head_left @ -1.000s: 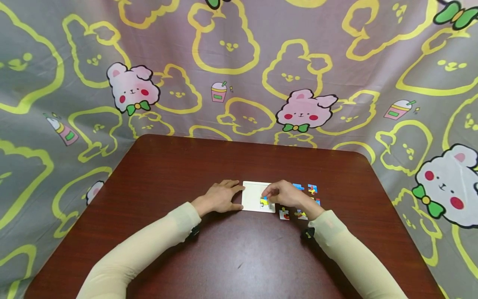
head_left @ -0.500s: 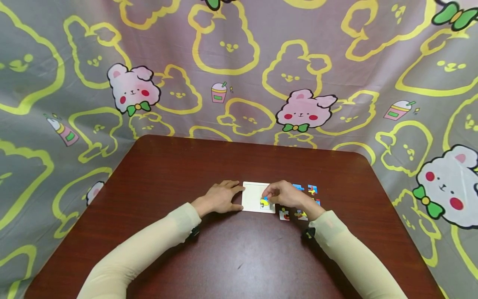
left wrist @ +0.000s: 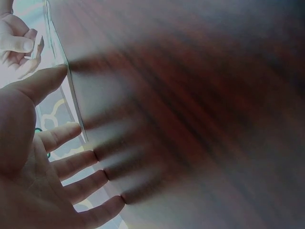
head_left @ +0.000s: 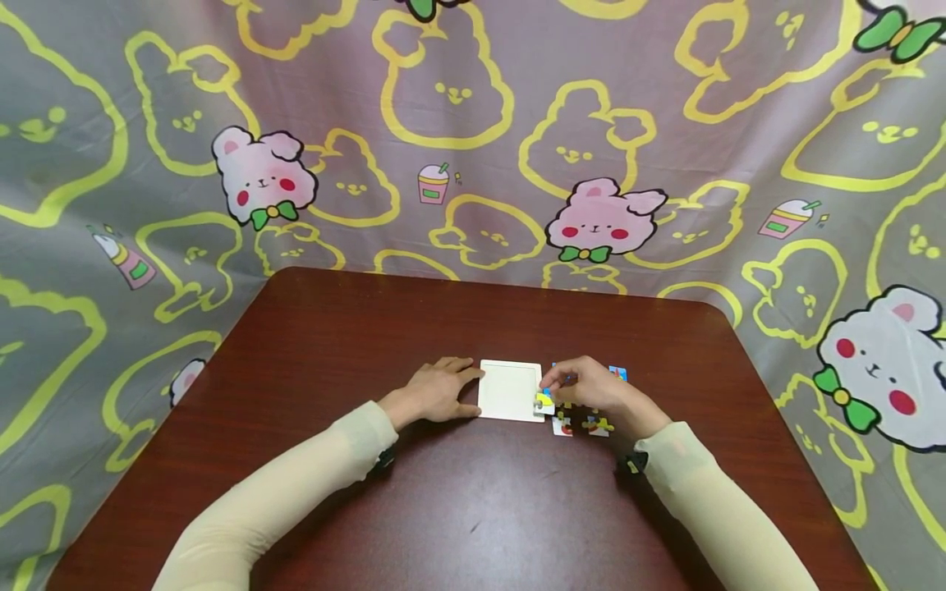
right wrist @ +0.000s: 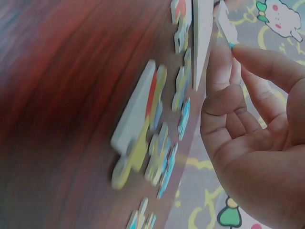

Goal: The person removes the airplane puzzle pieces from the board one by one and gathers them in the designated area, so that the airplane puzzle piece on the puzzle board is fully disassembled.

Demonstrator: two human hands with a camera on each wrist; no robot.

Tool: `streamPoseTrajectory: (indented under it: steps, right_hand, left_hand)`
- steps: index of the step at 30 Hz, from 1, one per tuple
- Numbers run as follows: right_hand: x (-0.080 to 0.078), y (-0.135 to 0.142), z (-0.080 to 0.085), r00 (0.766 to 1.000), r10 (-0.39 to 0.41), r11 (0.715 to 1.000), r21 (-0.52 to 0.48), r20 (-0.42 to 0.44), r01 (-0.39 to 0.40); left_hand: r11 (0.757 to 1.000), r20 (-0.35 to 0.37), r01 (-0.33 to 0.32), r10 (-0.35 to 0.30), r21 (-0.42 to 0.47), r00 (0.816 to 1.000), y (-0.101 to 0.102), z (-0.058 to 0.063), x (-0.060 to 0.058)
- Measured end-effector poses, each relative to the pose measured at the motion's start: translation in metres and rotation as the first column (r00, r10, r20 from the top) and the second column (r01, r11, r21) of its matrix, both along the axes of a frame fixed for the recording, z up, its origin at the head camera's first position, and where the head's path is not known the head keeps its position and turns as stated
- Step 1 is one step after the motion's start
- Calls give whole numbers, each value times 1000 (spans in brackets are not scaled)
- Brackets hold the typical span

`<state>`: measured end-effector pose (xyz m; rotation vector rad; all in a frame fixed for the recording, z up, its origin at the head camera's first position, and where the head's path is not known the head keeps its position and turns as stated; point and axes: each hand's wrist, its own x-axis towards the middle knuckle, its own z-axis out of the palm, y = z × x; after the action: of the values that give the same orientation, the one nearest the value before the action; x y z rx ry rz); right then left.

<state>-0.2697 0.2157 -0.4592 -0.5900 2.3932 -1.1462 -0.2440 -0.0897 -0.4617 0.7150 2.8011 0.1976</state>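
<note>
A white puzzle tray (head_left: pixel 506 390) with a thin raised rim lies flat on the table. My left hand (head_left: pixel 436 390) is at the tray's left side, its thumb and index fingertip touching the edge; in the left wrist view the fingers (left wrist: pixel 74 167) are spread and fairly straight. Above the tray's right edge, my right hand (head_left: pixel 591 387) pinches a puzzle piece (head_left: pixel 544 402) printed in yellow, blue and white. The right wrist view has that piece (right wrist: pixel 227 24) tilted between thumb and fingertips, its pale side showing.
Loose puzzle pieces, several of them, lie right of the tray, including one with red on it (head_left: pixel 562 427) and one with yellow knobs (head_left: pixel 597 425). Some are partly hidden under my right hand. A patterned curtain (head_left: pixel 473 164) hangs behind the brown table (head_left: pixel 414 320).
My right hand has moved right with the puzzle piece, from above the tray's inside to its right edge. The left hand stays where it was.
</note>
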Motion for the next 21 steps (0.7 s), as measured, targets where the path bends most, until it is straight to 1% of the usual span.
streamPoseTrajectory:
  steps: [4, 10, 17, 21]
  right_hand:
    - [2, 12, 2, 999, 0, 1000, 10, 37, 0]
    - [6, 29, 5, 999, 0, 1000, 26, 40, -1]
    - [10, 47, 11, 996, -37, 999, 38, 76, 34]
    - [11, 59, 12, 995, -48, 997, 59, 83, 43]
  left_hand:
    - [1000, 6, 0, 0, 3, 1000, 0, 1, 0]
    - [1000, 9, -3, 3, 6, 1000, 0, 2, 1]
    - [1000, 12, -6, 6, 1, 1000, 1, 1, 1]
    - [1000, 9, -5, 5, -5, 1000, 1, 1, 1]
